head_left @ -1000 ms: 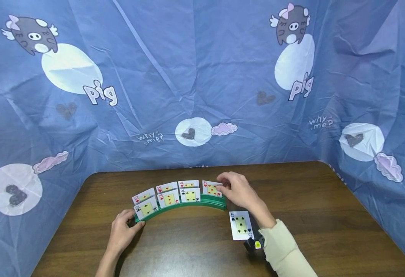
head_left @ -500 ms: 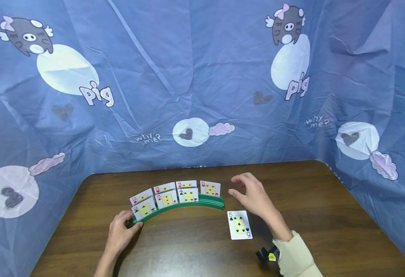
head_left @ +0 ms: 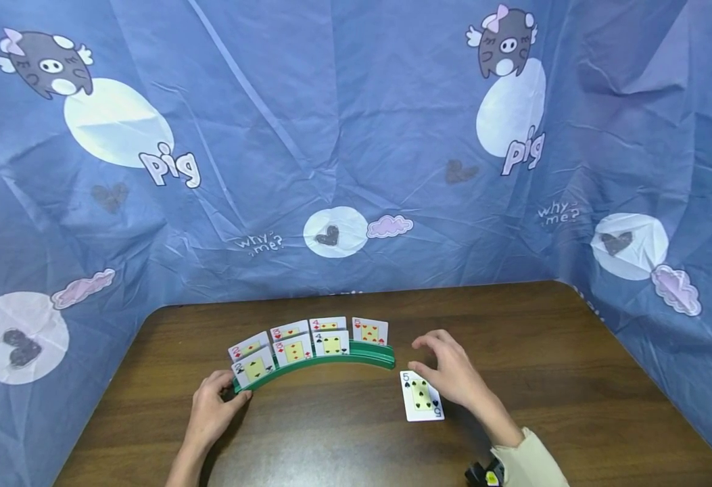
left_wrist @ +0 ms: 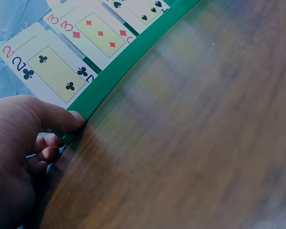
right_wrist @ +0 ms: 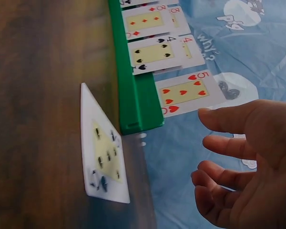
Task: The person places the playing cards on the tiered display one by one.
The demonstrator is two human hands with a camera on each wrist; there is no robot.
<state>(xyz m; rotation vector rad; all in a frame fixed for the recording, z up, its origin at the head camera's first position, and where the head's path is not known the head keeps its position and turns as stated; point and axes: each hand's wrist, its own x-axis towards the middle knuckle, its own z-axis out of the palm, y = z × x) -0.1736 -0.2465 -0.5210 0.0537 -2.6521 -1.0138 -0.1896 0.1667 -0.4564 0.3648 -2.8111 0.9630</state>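
Observation:
At the left end of a curved green playing card holder (head_left: 368, 353), my left hand (head_left: 211, 408) grips it. In the left wrist view the thumb (left_wrist: 66, 119) lies on its front edge, with the other fingers partly hidden below. Two rows of cards lean in the holder, among them the two of clubs (left_wrist: 55, 67), three of diamonds (left_wrist: 97, 33) and four of spades (head_left: 331, 343). A five of hearts (right_wrist: 183, 93) stands alone in the back row at the right end. My right hand (head_left: 453, 373) holds nothing, fingers loosely bent, beside the five of spades (head_left: 419, 404) lying face up on the table.
The brown wooden table (head_left: 319, 433) extends around the holder. A blue cloth (head_left: 282, 135) with pig prints hangs behind and along the sides. A black wrist camera (head_left: 483, 472) sits by the right sleeve (head_left: 527, 462).
My right hand has left the five of hearts, moved right, then come down toward the five of spades. The five of hearts stays in the holder; my left hand keeps its grip.

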